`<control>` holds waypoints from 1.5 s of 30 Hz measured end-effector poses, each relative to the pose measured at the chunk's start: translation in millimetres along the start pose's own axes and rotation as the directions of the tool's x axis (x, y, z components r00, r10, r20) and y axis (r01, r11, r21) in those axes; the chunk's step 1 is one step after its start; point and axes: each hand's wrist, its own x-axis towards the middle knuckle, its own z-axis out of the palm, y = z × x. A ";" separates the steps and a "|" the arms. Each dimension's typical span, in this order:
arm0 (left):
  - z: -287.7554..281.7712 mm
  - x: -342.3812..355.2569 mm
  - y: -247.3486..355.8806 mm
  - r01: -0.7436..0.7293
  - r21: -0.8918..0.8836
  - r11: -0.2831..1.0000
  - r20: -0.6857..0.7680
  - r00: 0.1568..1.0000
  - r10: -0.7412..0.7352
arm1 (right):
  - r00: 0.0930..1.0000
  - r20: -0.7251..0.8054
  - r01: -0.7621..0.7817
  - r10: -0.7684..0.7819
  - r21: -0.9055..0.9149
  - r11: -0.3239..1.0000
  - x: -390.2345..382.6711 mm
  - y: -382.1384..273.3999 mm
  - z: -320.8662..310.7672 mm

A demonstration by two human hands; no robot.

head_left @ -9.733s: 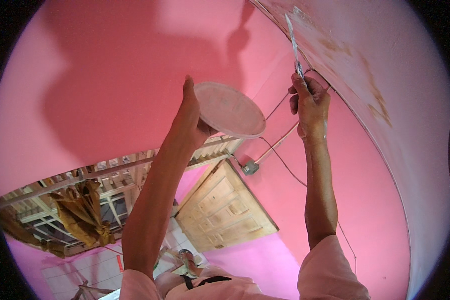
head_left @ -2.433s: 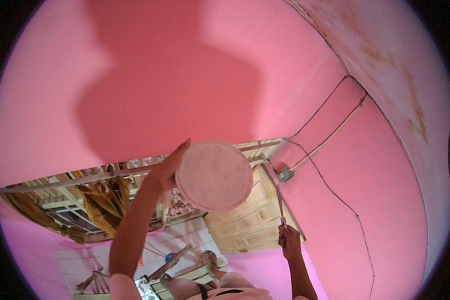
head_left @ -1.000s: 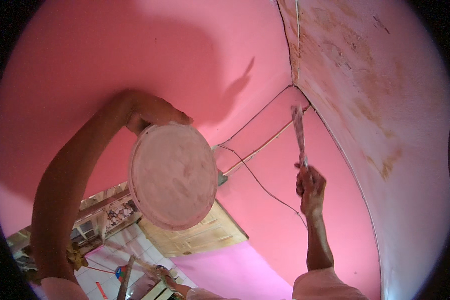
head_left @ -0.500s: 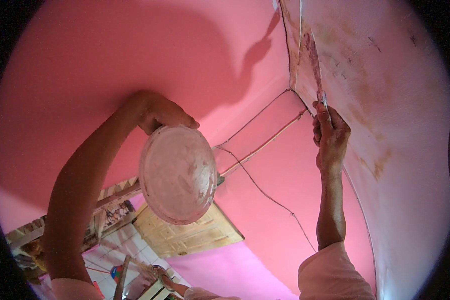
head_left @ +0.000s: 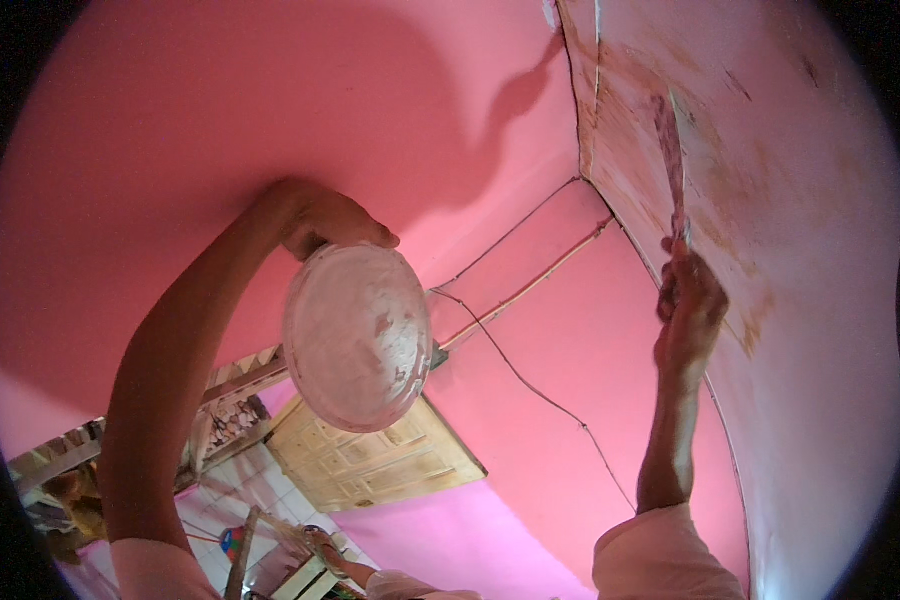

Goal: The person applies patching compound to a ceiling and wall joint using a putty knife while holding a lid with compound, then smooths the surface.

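My left hand grips the upper rim of a round, pale plastic lid, its fingers mostly hidden behind it. Whitish-pink paste is smeared over the lid's face. Raised at the right, my right hand is closed around the handle of a putty knife. Pinkish paste coats the blade, which lies at or very near the stained pale pink ceiling; exact contact is hard to tell. Brown streaks and patches mark the ceiling around the blade.
A pink wall rises at the left, meeting the ceiling along a dark gap. Thin cables and a pipe run across the far wall. Below are a wooden door, white floor tiles, wooden slats and a sandalled foot.
My right hand and the putty knife have moved right and toward me, away from the wall corner. The lid in my left hand has shifted slightly upward.
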 end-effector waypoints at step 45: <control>5.5 9.6 -22.6 0.271 -0.082 0.959 -0.303 0.910 -0.283 | 0.733 0.671 -0.256 0.111 0.121 0.959 -199.3 193.5 10.9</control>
